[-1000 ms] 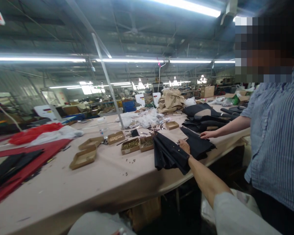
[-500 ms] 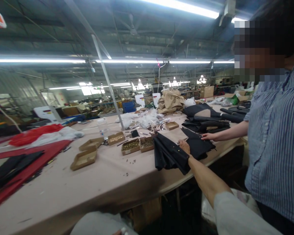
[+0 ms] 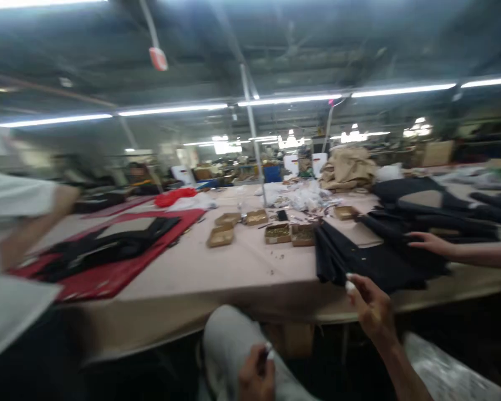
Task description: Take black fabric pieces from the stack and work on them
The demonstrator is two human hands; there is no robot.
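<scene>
- Head view, right hand point(image 3: 369, 306): raised in front of the desk point(image 3: 217, 273) edge, fingers curled, thumb and forefinger pinching a small pale object that motion blur makes too soft to name.
- Black fabric point(image 3: 359, 259) lies folded on the desk just beyond that hand, close to it but apart; a co-worker's hand point(image 3: 428, 243) rests flat on its far side.
- Left hand point(image 3: 256, 373): low over the lap, fingers closed around a thin item, perhaps a tool; I cannot tell what.
- Cardboard trays of small brass parts point(image 3: 278, 233) stand left of the fabric, with loose parts scattered on the desk near them.
- Risk, as I judge it: the tiny pinched piece could slip and drop below the desk edge, since the grip is only fingertip-deep and the view is swinging fast.
</scene>
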